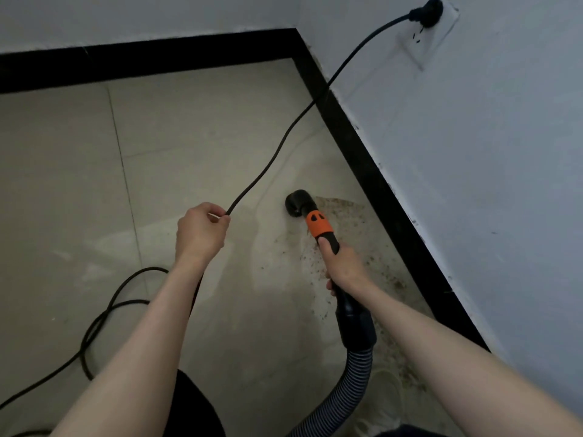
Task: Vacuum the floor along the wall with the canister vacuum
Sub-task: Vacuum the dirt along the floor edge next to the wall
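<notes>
Left hand (202, 230): my fingers curl and pinch the black cord (284, 140) — lifted off the floor (63, 184).
Right hand (344, 266): wrapped tight round the vacuum handle (321, 230) — nozzle (298, 201) near the wall's black edge (372, 178).

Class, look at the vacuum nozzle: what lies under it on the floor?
The nozzle sits on pale floor tile, at the edge of a patch of dark dirt specks. Whatever is directly beneath its mouth is covered.

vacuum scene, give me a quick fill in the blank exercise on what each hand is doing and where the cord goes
1. The left hand holds up the black ____.
2. The right hand grips the vacuum ____.
3. The power cord is plugged into a wall ____.
4. Dirt lies beside the black ____.

Missing words: cord; handle; socket; baseboard
</notes>
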Tool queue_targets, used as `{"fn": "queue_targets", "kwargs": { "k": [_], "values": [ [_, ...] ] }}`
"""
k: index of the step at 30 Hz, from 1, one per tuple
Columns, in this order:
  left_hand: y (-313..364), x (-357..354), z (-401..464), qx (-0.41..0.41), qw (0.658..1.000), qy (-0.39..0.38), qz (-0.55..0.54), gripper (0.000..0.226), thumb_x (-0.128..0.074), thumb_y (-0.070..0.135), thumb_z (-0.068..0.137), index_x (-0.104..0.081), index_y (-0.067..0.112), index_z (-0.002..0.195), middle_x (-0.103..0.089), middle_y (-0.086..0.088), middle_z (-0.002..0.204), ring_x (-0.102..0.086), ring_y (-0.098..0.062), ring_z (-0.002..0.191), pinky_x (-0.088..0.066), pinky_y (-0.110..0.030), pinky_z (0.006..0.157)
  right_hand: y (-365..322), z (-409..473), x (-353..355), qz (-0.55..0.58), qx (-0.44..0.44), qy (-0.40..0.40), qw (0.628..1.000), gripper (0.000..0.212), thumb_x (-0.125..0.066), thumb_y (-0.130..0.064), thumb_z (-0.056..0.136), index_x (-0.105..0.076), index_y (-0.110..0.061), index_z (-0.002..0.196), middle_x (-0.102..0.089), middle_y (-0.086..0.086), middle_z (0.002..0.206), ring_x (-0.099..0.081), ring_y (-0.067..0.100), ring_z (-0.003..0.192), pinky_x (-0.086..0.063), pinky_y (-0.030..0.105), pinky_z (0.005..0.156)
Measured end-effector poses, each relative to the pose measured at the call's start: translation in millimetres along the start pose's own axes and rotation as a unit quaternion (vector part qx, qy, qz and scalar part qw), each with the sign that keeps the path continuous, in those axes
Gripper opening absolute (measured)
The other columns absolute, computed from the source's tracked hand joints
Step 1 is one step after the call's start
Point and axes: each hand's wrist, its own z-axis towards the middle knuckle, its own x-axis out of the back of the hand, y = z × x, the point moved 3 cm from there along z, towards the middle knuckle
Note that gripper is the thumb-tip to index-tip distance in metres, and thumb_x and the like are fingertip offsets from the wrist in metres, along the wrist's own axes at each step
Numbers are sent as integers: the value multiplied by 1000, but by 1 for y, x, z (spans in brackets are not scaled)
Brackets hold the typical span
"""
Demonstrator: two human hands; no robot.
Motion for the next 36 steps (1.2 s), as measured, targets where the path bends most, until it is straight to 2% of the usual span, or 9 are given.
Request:
{"fn": "queue_targets", "kwargs": {
  "k": [7,14,19,22,28,33,36],
  "values": [
    [6,-2,6,5,1000,3,-7,3,-61,11,88,-63,13,87,-58,2,68,-59,-25,56,-58,-47,74,-5,20,-1,35,-7,39,999,37,-42,-45,100,-51,-10,103,-56,7,70,-53,17,43,-43,24,38],
    [7,-4,5,13,1000,0,-11,3,-62,10,87,-63,13,86,-57,1,66,-58,-23,54,-57,-47,76,-13,23,-16,-2,18,3,1000,39,-42,-49,99,-50,-12,106,-59,8,77,-56,15,45,-44,22,39],
    [12,-8,1,5,1000,-6,-15,2,-62,11,87,-63,13,87,-57,2,67,-59,-25,54,-58,-47,75,-18,29,-4,28,-1,29,999,39,-42,-47,100,-51,-10,105,-58,8,72,-55,16,43,-45,25,40],
    [15,-10,-1,-1,1000,-17,-12,2,-62,12,87,-63,14,86,-57,1,68,-60,-30,60,-57,-47,77,-10,26,5,40,-16,41,998,36,-42,-45,100,-51,-11,100,-56,7,70,-53,16,42,-44,24,39],
    [21,-13,-8,6,999,-29,-13,6,-63,14,86,-61,18,82,-61,-7,81,-65,-37,88,-55,-47,82,-1,17,23,48,-34,65,996,35,-43,-44,101,-51,-11,93,-56,8,67,-53,18,45,-46,26,42],
    [31,-16,-12,6,999,-31,-6,2,-61,14,88,-62,16,87,-65,-12,90,-65,-38,90,-55,-47,83,-6,4,33,59,-49,63,995,34,-42,-45,101,-48,-15,88,-56,8,67,-53,18,46,-47,27,43],
    [39,-16,-20,-6,1000,-23,17,7,-58,16,89,-64,14,94,-68,-13,94,-65,-36,88,-54,-45,83,-15,-8,49,98,-45,89,990,37,-41,-47,101,-48,-14,86,-55,7,60,-52,17,41,-47,24,40]
  ]
}}
